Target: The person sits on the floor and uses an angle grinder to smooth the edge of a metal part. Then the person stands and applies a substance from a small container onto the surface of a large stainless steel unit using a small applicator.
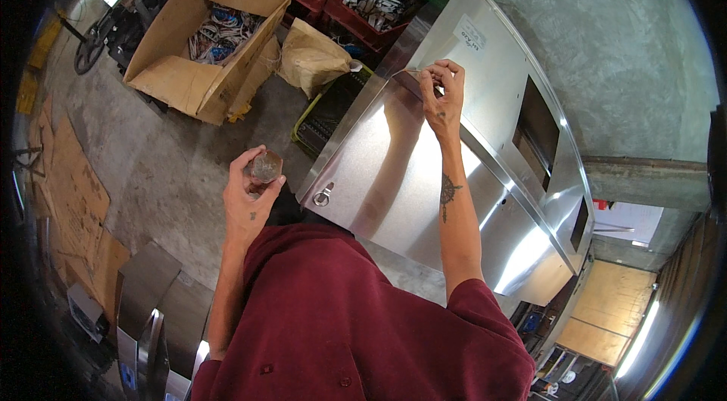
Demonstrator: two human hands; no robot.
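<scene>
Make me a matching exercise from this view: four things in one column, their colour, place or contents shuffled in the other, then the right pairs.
Column one
1. small round container
2. cardboard box
3. ring-shaped metal fitting
4. short-sleeved shirt

Column two
A. near a corner of the shiny metal panel
B. dark red
C. held in the left hand
D. open, with tangled wires inside

Right pairs: 1-C, 2-D, 3-A, 4-B
</scene>
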